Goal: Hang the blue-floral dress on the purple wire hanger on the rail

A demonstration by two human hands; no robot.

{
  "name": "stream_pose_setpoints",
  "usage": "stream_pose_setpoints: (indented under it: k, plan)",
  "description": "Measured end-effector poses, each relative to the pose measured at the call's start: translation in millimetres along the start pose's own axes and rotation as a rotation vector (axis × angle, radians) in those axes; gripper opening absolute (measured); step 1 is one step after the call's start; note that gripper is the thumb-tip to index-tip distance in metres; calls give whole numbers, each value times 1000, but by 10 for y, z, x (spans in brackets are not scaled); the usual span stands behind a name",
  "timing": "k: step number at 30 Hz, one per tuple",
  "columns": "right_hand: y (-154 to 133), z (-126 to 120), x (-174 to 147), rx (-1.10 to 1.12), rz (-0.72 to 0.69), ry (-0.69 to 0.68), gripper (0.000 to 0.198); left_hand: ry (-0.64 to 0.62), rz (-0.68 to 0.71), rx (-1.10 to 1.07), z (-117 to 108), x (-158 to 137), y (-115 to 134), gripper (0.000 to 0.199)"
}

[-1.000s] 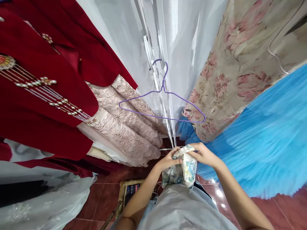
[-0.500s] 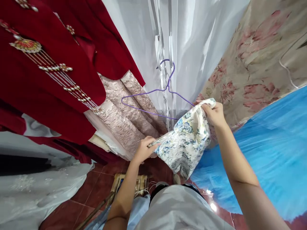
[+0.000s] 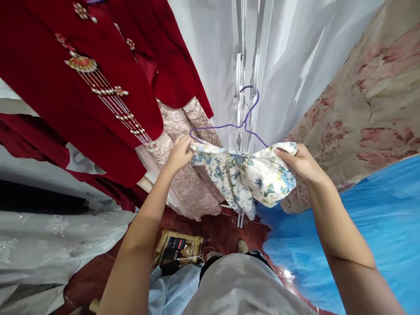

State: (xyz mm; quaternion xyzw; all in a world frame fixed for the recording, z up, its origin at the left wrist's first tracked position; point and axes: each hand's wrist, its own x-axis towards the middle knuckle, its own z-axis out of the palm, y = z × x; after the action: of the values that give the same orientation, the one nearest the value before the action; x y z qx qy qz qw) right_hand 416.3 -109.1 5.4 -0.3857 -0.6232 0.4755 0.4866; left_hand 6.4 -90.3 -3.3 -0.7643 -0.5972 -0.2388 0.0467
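A white garment with blue and yellow flowers (image 3: pixel 244 175) is stretched between my two hands. My left hand (image 3: pixel 180 152) is closed on its left upper edge, close to the left end of a purple wire hanger (image 3: pixel 226 126). At the other side my right hand (image 3: pixel 303 164) pinches the garment's right upper corner, thumb on top. The hanger hooks onto a white metal rack (image 3: pixel 240 83), and its lower part is hidden behind the cloth.
Red velvet clothing (image 3: pixel 108 57) with beaded ornaments and a pink textured dress (image 3: pixel 197 188) hang at left. A beige floral cloth (image 3: pixel 357 109) and blue tulle (image 3: pixel 354 227) are at right. On the tiled floor stands a small wooden stool (image 3: pixel 198 246) carrying dark items.
My left hand has moved up and left with its edge of the garment, to the hanger's left end. The garment is now spread across the hanger. The view has shifted too.
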Motion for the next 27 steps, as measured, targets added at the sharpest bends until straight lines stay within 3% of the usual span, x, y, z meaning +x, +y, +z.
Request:
stream_pose_setpoints:
  k: [4, 9, 13, 17, 21, 23, 27]
  plan:
    - [-3, 19, -30, 6, -28, 18, 29, 110, -22, 68, -23, 364, 115, 38]
    - [36, -7, -4, 13, -30, 28, 31, 178, 149, -95, -52, 573, 266, 35]
    - [78, -47, 79, -16, -34, 17, 37, 116, 237, -305, -98, 580, 555, 30]
    - [108, -93, -20, -165, -194, 99, 44, 157, 163, -342, -39, 505, 684, 37]
    - [141, -85, -275, -246, -159, 137, 31, 189, 128, -281, -11, 431, 672, 15]
    - [147, -107, -358, -221, -142, 212, 37, 213, 192, -262, -62, 436, 761, 14]
    - [215, -350, -512, -24, -96, 331, 28, 273, 302, -211, -172, 548, 1120, 16]
